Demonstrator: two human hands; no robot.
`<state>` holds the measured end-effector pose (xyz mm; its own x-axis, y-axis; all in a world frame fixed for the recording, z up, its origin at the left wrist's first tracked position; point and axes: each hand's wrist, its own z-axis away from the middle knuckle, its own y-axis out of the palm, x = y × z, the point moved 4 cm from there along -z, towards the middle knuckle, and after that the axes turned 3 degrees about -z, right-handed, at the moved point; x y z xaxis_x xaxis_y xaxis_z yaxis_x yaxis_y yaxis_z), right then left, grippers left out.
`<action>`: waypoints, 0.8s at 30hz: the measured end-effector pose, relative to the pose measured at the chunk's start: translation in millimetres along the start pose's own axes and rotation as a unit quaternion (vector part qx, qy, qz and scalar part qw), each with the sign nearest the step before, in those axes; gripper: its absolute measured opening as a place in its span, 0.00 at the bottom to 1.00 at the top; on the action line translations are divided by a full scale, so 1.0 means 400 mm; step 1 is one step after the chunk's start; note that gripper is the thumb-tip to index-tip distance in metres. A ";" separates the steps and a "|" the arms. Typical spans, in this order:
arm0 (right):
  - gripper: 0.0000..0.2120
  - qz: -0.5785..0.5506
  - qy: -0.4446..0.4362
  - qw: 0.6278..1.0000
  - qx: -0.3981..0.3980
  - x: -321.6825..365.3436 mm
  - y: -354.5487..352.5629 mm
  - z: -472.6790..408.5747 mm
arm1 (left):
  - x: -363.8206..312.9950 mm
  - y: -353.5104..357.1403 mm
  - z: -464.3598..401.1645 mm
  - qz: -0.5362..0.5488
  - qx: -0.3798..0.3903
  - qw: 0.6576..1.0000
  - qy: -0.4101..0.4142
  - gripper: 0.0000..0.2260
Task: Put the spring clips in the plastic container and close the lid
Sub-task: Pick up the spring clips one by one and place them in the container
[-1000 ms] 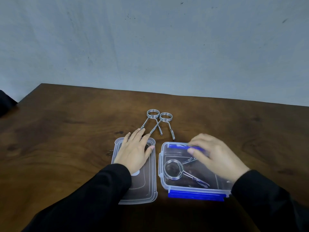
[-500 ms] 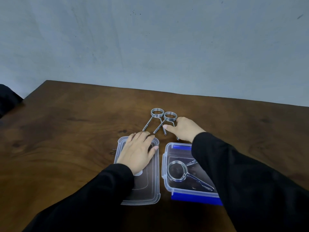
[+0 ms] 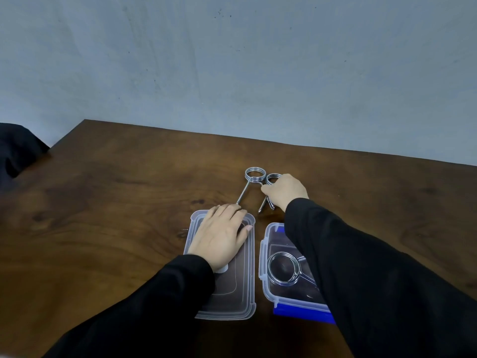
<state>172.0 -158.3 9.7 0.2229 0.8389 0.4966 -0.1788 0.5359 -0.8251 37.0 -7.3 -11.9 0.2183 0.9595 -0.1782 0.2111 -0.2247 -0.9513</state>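
Observation:
A clear plastic container (image 3: 265, 288) with blue latches stands on the table, one metal spring clip (image 3: 282, 271) lying inside it. Its clear lid (image 3: 244, 293) lies flat to its left, and my left hand (image 3: 219, 236) rests palm down on the lid's far end, fingers spread. Beyond the container, my right hand (image 3: 285, 192) is closed around a second spring clip (image 3: 267, 201); its coil and leg tips stick out of the fist. A third spring clip (image 3: 254, 177) lies on the table just left of it, touching nothing I can see.
The brown wooden table (image 3: 116, 215) ends at a far edge against a grey wall (image 3: 232, 73). A dark object (image 3: 18, 148) sits at the table's far left corner. My right sleeve covers the right half of the container.
My right hand left the container, reached forward over it and closed on the right-hand clip on the table. My left hand stayed on the lid.

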 end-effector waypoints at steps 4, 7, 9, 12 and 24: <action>0.20 -0.070 -0.015 0.997 -0.031 -0.017 -0.042 0.012 | -0.001 -0.002 0.001 0.003 -0.011 1.000 -0.003 0.17; 0.26 -0.118 -0.077 0.987 -0.082 -0.015 -0.114 0.037 | -0.003 -0.003 0.002 -0.002 -0.014 1.000 -0.003 0.16; 0.14 -0.161 -0.167 0.969 -0.089 -0.005 -0.181 0.076 | -0.003 -0.003 0.003 -0.001 -0.020 1.000 0.001 0.16; 0.12 -0.202 -0.275 0.940 -0.010 -0.011 -0.263 0.171 | -0.002 -0.005 0.004 -0.002 -0.026 1.000 0.004 0.15; 0.26 0.149 -0.374 0.896 0.186 -0.187 -0.187 0.399 | -0.006 -0.005 0.004 -0.013 -0.038 0.999 0.005 0.14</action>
<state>15.6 -245.9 77.4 -0.5673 0.7050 0.4256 -0.4621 0.1553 -0.8731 34.6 -8.9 -9.9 0.2211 0.9634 -0.1517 0.2892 -0.2133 -0.9332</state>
